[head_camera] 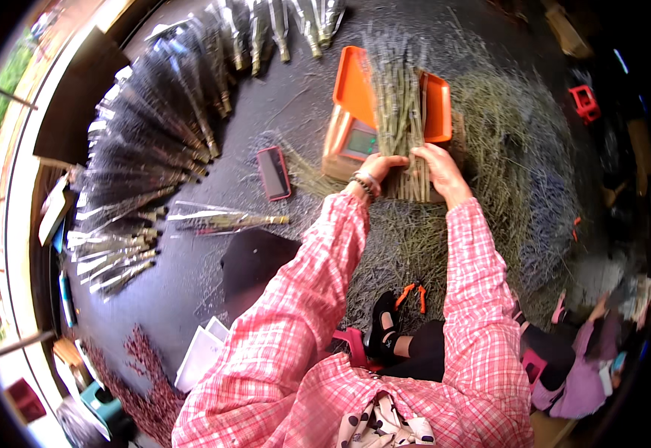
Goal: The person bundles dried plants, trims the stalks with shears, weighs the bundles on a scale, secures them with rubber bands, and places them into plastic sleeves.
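A bundle of dried lavender stems [398,106] lies upright in view across the orange tray [354,78] of a digital scale, whose green-lit display [361,141] shows at its lower left. My left hand [380,168], with bracelets at the wrist, has its fingers at the left side of the lower stems. On their right side, my right hand [440,171] touches the stem ends with thumb and fingers. Whether the tray bears the bundle's weight cannot be told. Loose lavender [487,123] is heaped to the right of the scale.
Many clear-wrapped lavender bundles [152,134] fan out at the left; one wrapped bundle [230,219] lies apart. A smartphone [274,173], a black cap [255,263] and orange-handled snips [412,297] lie nearer. Dark red dried sprays [146,386] are at lower left. A person in purple [583,375] sits at right.
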A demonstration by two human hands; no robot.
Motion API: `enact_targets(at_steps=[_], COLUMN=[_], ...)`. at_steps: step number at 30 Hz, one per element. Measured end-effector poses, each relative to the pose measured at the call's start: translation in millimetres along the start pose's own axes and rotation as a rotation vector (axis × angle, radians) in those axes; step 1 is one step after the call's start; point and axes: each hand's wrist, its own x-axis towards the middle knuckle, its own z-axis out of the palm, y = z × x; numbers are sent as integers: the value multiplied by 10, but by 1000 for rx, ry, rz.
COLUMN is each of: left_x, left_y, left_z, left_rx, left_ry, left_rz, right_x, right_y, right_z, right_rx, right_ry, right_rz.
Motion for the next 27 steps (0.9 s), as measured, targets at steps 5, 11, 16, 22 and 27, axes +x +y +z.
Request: enact_targets(at_steps=[5,11,16,22,27], left_x=[-32,-44,-87,-44,-23], left_y=[34,56,81,75,49], left_z=[-82,-57,3,-109,-87], left_rx=[-11,25,-9,36,9], left_ry=[-35,-41,-56,26,-63], left_rz=[29,62,15,8,26], right_x=[28,-12,-32,30,-27], right_y=[-11,-141,-120,-92,-145], right_z=[90,248,72,44,41], right_rx=[-12,-33,-4,-5,1], right_ry=[3,-53,-60,-52,-74], right_rz=[26,79,86,72,72])
